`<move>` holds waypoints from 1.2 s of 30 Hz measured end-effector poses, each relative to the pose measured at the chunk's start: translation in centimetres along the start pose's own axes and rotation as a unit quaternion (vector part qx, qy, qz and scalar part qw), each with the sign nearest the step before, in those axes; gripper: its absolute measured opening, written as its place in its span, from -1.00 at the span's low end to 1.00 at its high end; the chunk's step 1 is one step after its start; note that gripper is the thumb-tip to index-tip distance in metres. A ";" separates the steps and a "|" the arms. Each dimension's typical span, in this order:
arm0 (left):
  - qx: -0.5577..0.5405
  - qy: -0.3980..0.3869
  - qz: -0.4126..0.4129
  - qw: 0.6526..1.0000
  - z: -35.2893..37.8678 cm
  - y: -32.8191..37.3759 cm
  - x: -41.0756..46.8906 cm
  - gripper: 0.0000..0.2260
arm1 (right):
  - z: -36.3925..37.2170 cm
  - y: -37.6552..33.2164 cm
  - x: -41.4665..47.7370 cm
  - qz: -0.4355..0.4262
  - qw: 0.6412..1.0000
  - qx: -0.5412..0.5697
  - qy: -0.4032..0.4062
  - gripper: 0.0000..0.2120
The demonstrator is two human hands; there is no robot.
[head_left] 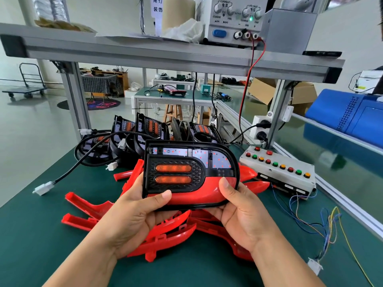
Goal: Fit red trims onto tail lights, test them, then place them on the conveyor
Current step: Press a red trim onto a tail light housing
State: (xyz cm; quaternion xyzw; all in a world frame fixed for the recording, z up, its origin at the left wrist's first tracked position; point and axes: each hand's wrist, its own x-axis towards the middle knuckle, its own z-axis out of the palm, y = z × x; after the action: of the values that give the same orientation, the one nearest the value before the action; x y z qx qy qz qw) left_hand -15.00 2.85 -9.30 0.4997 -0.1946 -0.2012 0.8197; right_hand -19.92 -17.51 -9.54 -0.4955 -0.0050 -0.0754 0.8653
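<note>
Room: surface (31, 235) lay open near left | Obstacles: red trims (165, 237) piled centre; tail lights (152, 127) crowded behind; button box (277, 168) at right

A factory assembly workshop: an aluminium-framed desk (31, 224) with green mat, a power supply (234, 19) on the shelf (145, 52), a button box (279, 168), a conveyor (331, 154), piled tail lights (145, 129).

Glossy red plastic trim (192, 195) (smooth); matt green tabletop (41, 224).
</note>
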 end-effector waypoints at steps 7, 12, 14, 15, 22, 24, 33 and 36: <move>0.014 -0.001 -0.008 1.000 -0.8 0.4 -0.1 -0.53 | -0.3 0.0 -0.1 0.036 0.997 0.062 -0.015 -0.67; 0.036 0.020 0.017 0.999 -0.1 0.0 0.0 -0.41 | -0.1 0.5 0.0 0.036 0.997 0.072 -0.014 -0.67; 0.057 0.036 0.026 0.997 0.0 -0.2 0.1 -0.44 | -0.1 0.6 0.0 0.030 0.998 0.061 -0.016 -0.68; 0.062 0.038 0.027 0.997 0.0 -0.3 0.2 -0.44 | -0.1 0.7 0.0 0.028 0.998 0.055 -0.015 -0.69; 0.003 0.064 -0.001 0.998 -0.2 0.0 0.3 -0.71 | -0.2 0.3 0.1 0.042 0.997 0.058 0.001 -0.65; -0.019 0.072 -0.014 0.997 -0.2 0.3 0.3 -0.74 | -0.4 0.2 0.1 0.054 0.996 0.070 0.003 -0.63; 0.017 0.098 -0.003 0.995 0.7 0.3 0.1 -0.65 | -0.1 0.7 0.3 0.044 0.998 0.036 0.014 -0.71; 0.047 0.138 0.012 0.989 0.9 0.1 0.3 -0.59 | 0.2 0.9 0.2 0.036 0.999 0.016 0.016 -0.62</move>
State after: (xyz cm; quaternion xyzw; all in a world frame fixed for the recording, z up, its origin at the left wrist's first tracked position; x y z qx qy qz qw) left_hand -15.23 2.02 -8.81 0.5583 -0.0955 -0.1109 0.8166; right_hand -19.56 -16.98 -10.17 -0.4806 0.0257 -0.0517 0.8750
